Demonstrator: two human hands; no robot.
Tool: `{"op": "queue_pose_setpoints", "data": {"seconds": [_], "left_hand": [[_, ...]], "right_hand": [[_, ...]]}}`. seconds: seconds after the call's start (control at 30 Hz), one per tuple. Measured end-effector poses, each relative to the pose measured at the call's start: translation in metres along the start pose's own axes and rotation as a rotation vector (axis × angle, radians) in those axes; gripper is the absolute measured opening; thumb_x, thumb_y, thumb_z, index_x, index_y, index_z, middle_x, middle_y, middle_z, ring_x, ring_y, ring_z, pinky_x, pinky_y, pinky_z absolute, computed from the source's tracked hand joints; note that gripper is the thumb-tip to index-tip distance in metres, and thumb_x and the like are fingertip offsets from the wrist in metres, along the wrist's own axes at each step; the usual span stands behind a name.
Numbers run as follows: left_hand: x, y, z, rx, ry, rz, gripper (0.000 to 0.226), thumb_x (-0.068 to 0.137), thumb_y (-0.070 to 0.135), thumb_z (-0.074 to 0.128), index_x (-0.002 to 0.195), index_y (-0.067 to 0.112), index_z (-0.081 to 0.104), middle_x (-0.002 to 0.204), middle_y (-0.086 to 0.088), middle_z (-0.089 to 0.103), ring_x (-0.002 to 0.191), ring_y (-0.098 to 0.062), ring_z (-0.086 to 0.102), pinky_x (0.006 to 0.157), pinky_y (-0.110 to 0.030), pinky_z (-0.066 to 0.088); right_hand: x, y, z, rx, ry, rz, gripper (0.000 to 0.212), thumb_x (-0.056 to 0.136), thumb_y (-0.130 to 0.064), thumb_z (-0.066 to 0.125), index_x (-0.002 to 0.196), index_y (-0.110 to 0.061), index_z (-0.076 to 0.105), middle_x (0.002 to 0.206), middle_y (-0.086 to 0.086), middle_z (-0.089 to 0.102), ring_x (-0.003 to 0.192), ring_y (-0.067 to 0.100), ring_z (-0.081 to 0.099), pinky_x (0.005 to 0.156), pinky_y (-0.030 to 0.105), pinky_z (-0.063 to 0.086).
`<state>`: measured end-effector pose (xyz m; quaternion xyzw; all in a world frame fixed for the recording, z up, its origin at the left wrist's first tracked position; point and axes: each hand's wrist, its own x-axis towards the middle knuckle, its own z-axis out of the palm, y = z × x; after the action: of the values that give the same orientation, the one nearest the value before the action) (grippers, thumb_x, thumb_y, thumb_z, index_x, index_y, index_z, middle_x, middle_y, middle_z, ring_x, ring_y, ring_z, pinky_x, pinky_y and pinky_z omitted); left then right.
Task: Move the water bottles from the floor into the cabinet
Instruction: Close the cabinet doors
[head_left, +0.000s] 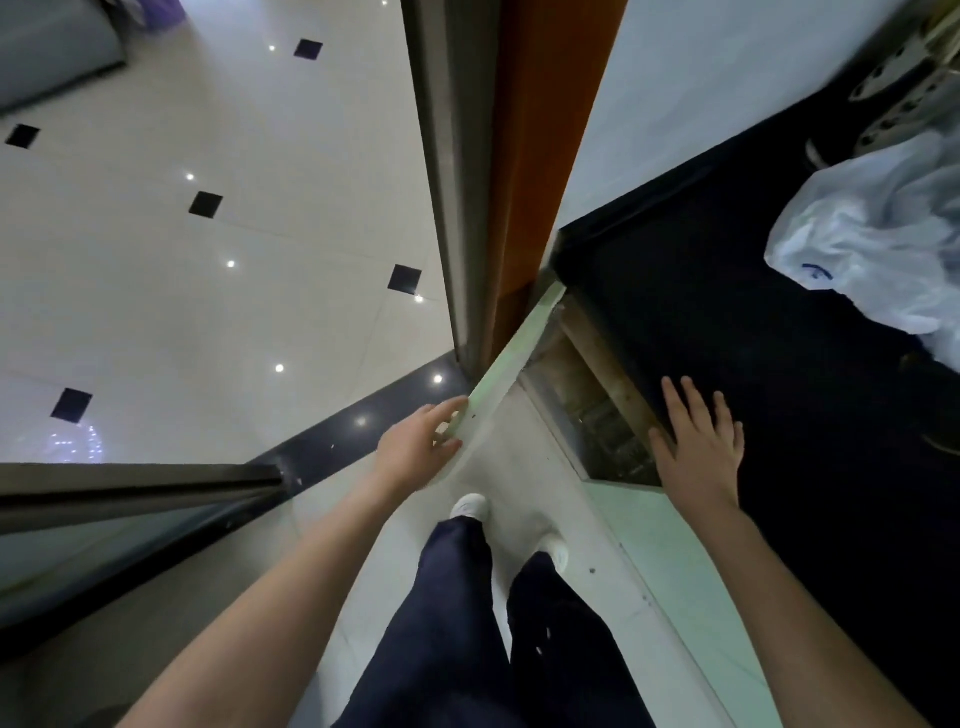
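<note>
No water bottle can be made out in the head view. The pale green cabinet door (511, 358) stands swung out below the black counter (727, 338). My left hand (421, 447) grips the door's outer edge, its fingers curled round it. Flat on the counter's front edge lies my right hand (698, 441), fingers spread and holding nothing. Between the two hands the cabinet opening (597, 410) shows a dim inside with a wooden frame; its contents are too dark to tell.
A white plastic bag (872, 244) lies on the counter at the right, with a perforated metal object (904, 78) behind it. An orange-brown post (540, 156) rises by the door's hinge. A dark metal frame (130, 488) crosses the left. My legs (467, 623) stand on pale tiles.
</note>
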<state>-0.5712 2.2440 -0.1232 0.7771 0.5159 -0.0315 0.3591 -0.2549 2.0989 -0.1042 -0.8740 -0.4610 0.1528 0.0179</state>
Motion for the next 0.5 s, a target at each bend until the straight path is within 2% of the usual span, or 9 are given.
{"op": "queue_pose_setpoints", "data": {"seconds": [0.1,0.13,0.2,0.33,0.4,0.5], "left_hand": [[-0.017,0.028,0.033,-0.361,-0.115,-0.037,0.065,0.087,0.017,0.073,0.143,0.036,0.046,0.116,0.004,0.063,0.087,-0.006,0.059,0.080,-0.015,0.049],[-0.021,0.038,0.046,-0.466,-0.138,-0.044,0.068,0.086,0.012,0.073,0.143,0.034,0.046,0.114,0.003,0.063,0.089,-0.006,0.059,0.078,-0.008,0.047],[-0.026,0.055,0.075,-0.617,-0.165,-0.043,0.072,0.085,0.007,0.073,0.146,0.031,0.043,0.116,-0.002,0.063,0.100,-0.012,0.061,0.077,-0.007,0.047],[-0.024,0.092,0.122,-0.794,-0.179,-0.085,0.081,0.086,0.002,0.071,0.151,0.033,0.034,0.128,-0.009,0.057,0.114,-0.022,0.057,0.077,-0.019,0.056],[-0.023,0.113,0.137,-0.875,-0.147,-0.115,0.083,0.085,0.000,0.071,0.151,0.036,0.034,0.128,-0.011,0.054,0.114,-0.026,0.057,0.076,-0.030,0.060],[-0.017,0.138,0.158,-0.919,-0.097,-0.122,0.087,0.084,-0.002,0.072,0.152,0.036,0.033,0.127,-0.013,0.055,0.112,-0.024,0.059,0.080,-0.041,0.061]], "right_hand": [[-0.002,0.017,-0.007,0.025,0.001,-0.113,0.056,0.100,-0.028,0.051,0.153,-0.031,0.031,0.161,0.001,0.030,0.150,0.031,0.018,0.118,0.058,0.020],[-0.005,0.027,-0.008,0.024,0.002,-0.140,0.055,0.101,-0.027,0.051,0.152,-0.031,0.032,0.160,0.003,0.031,0.150,0.030,0.019,0.118,0.059,0.020],[-0.015,0.051,-0.008,0.009,0.014,-0.136,0.054,0.101,-0.031,0.050,0.152,-0.033,0.032,0.161,0.004,0.029,0.150,0.029,0.017,0.118,0.060,0.016],[-0.033,0.085,-0.007,0.014,-0.008,-0.123,0.055,0.102,-0.046,0.039,0.154,-0.036,0.024,0.164,0.002,0.019,0.152,0.026,0.008,0.122,0.053,0.008],[-0.036,0.092,-0.006,0.004,0.002,-0.149,0.056,0.102,-0.051,0.032,0.154,-0.036,0.024,0.164,0.001,0.019,0.153,0.024,0.007,0.123,0.052,0.006],[-0.038,0.101,-0.005,0.045,0.034,-0.125,0.058,0.099,-0.053,0.033,0.154,-0.035,0.026,0.163,0.003,0.020,0.153,0.024,0.008,0.122,0.050,0.004]]}}
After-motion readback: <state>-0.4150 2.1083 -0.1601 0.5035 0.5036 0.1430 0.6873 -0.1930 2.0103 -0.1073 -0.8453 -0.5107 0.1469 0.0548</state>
